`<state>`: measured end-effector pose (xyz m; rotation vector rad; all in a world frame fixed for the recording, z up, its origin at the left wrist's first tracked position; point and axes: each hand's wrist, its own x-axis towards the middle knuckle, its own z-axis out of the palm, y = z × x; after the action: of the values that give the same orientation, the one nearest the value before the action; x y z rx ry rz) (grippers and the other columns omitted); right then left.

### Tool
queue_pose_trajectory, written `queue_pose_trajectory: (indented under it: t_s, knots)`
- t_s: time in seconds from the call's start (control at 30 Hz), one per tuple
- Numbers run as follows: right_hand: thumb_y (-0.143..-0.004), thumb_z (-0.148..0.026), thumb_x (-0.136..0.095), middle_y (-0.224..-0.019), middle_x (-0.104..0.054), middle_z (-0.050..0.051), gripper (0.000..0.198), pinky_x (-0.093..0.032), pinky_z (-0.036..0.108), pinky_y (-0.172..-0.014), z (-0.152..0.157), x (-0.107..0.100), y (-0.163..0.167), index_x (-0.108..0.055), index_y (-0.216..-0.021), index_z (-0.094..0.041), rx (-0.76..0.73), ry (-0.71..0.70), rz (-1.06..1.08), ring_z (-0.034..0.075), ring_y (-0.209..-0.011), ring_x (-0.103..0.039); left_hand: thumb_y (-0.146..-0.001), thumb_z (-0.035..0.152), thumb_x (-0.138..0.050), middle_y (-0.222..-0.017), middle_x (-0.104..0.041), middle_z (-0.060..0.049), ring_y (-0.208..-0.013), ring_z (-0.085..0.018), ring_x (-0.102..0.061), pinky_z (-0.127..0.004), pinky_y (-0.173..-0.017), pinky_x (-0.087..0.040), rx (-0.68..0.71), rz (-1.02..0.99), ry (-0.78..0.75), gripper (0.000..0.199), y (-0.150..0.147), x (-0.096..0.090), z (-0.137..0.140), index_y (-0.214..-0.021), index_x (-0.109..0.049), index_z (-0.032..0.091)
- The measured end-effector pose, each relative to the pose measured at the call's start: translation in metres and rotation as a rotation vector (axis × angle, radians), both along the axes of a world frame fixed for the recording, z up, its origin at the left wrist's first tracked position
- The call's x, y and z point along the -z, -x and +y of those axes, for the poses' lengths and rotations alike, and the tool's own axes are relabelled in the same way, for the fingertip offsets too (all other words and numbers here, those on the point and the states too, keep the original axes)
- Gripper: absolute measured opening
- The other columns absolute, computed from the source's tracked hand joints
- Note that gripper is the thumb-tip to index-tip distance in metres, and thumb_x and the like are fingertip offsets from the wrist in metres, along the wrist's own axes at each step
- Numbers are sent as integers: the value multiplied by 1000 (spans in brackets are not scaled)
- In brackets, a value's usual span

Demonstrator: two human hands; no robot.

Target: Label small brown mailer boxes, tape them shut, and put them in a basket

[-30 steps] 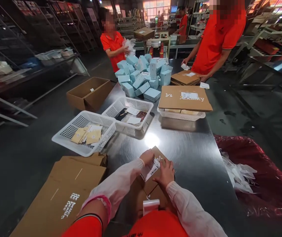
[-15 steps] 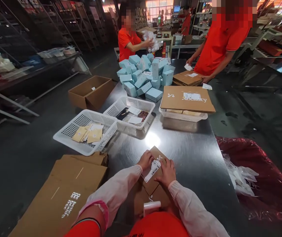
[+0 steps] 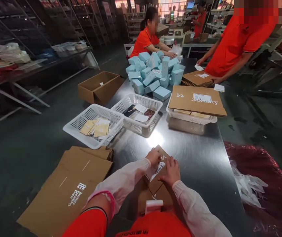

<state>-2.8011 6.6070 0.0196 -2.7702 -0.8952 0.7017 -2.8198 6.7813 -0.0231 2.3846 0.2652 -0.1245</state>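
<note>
In front of me is a folded brown cardboard box (image 3: 161, 186) with a white squiggle printed near its far end. A white shipping label (image 3: 159, 168) with a barcode lies on its upper face. My left hand (image 3: 154, 157) is closed at the label's upper left edge, fingers curled together; their tips are partly hidden. My right hand (image 3: 171, 172) holds the box's right side, thumb across the top and fingers along the far edge. Close to my body, a rolled white sheet (image 3: 154, 206) rests over the brown cardboard.
White baskets (image 3: 68, 129) (image 3: 116, 107) hold envelopes and cards. Light-blue boxes (image 3: 162, 93) are heaped behind. Flat cartons (image 3: 197, 102) top another basket at right; more cardboard (image 3: 64, 184) lies left. A red plastic-lined bin (image 3: 262, 164) stands right. Two co-workers work across the metal table (image 3: 200, 154).
My left hand has shifted over the label, its fingers more curled. My right hand stays on the box. The far co-worker has leaned down and lowered the clear plastic bundle. The view has swung slightly left.
</note>
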Motion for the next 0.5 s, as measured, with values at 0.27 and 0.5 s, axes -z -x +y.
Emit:
queue_pose_trajectory:
  t_s: [0.27, 0.5]
  knots:
    - [-48, -49, -89, -160, -21, 17, 121, -34, 52, -112, 5, -3, -4, -34, -150, -13, -14, 34, 23, 41, -142, -21, -69, 2, -65, -93, -62, -6, -95, -20, -57, -35, -92, -48, 48, -117, 126, 13, 28, -7, 14, -67, -63, 14]
    - [-49, -45, -90, -157, -22, 21, 117, -35, 53, -109, 10, -5, -5, -36, -147, -12, -7, 28, 43, 43, -141, -22, -70, 4, -66, -110, -56, -9, -109, -22, -58, -40, -96, -51, -8, -275, 254, 11, 52, -15, 24, -66, -63, 14]
